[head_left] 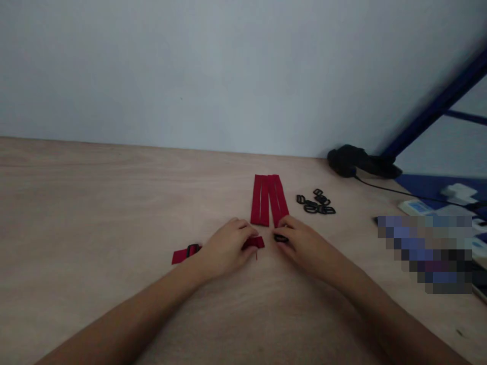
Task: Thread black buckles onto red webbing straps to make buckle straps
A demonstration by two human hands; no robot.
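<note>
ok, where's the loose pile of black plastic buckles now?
In the head view, the loose pile of black plastic buckles lies on the light wooden table, just right of the red fabric strips and beyond the right hand.

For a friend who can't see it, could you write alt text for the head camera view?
A person's left hand holds a short red strap and the right hand a small black buckle on a wooden table. Long red strips and loose black buckles lie just beyond.
</note>
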